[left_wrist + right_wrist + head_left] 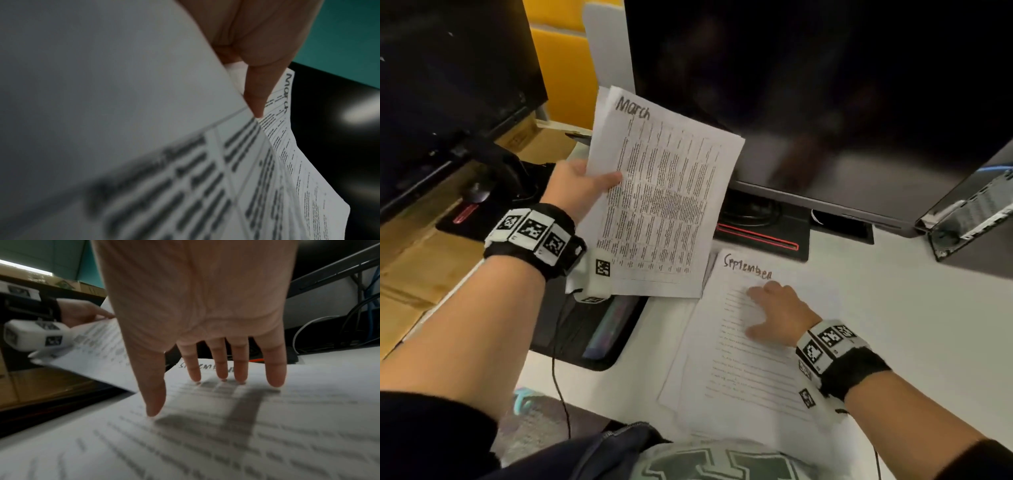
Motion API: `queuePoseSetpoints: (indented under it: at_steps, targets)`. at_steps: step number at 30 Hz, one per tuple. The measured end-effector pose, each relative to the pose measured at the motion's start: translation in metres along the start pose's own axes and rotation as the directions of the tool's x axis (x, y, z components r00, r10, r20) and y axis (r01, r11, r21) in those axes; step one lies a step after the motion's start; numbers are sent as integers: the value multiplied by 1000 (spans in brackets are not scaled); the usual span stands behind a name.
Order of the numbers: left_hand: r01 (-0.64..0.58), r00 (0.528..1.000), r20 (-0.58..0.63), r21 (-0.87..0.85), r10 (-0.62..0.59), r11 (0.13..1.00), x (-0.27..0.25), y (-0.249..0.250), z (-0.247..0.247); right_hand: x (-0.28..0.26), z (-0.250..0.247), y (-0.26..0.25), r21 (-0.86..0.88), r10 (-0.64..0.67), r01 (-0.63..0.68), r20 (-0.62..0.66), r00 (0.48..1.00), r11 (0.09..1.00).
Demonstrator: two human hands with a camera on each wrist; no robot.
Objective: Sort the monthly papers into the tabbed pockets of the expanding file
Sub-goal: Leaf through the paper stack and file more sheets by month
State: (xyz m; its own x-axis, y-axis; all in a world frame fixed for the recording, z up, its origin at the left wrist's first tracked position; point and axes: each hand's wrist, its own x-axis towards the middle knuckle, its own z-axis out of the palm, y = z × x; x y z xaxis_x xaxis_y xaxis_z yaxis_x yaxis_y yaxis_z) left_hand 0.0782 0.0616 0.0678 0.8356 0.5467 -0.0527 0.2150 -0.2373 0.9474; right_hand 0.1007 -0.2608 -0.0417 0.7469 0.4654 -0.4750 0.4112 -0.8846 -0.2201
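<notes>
My left hand (582, 186) holds a few printed sheets headed "March" (661, 195) up in the air, thumb on top and fingers hidden behind. The left wrist view shows that thumb (255, 97) lying on the March sheets (185, 178). My right hand (774, 313) rests flat, fingers straight, on the top sheet headed "September" (743, 370) of a paper stack on the white desk (914, 308). In the right wrist view its fingertips (275, 379) touch the September sheet (226, 443). A black expanding file (585, 329) with coloured pockets lies open under the March sheets, partly hidden.
A large dark monitor (825, 85) stands close behind the papers, on a black base with a red stripe (760, 236). A computer case (972, 209) is at the right. A second screen (448, 75), a mouse (477, 193) and cardboard boxes (421, 260) sit at the left.
</notes>
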Motion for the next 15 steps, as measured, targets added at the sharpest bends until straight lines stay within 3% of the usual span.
queuePoseSetpoints:
  at_steps: [3, 6, 7, 9, 11, 13, 15]
  targets:
    - [22, 997, 70, -84, -16, 996, 3, 9, -11, 0, 2, 1, 64, 31, -33, 40, 999, 997]
    - [77, 987, 149, -150, -55, 986, 1, 10, -18, 1, -15, -7, 436, 115, -57, -108, 987, 898]
    - [108, 979, 190, -175, -74, 979, 0, 7, -20, -2, -24, -15, 601, 151, -10, -184, 971, 799]
    - [176, 957, 270, -234, -110, 956, -3, -2, -22, -11, -43, -37, 863, 160, 141, -246, 956, 485]
    - [242, 934, 325, -268, -149, 932, -8, -13, -21, -19, -55, -59, 962, 69, 198, -214, 974, 186]
    - [293, 911, 375, -293, -172, 910, -15, -25, -18, -24, -56, -76, 981, -11, 186, -186, 983, 62]
    - [338, 888, 419, -315, -190, 887, -22, -36, -15, -26, -48, -87, 985, 14, 170, -171, 985, 28]
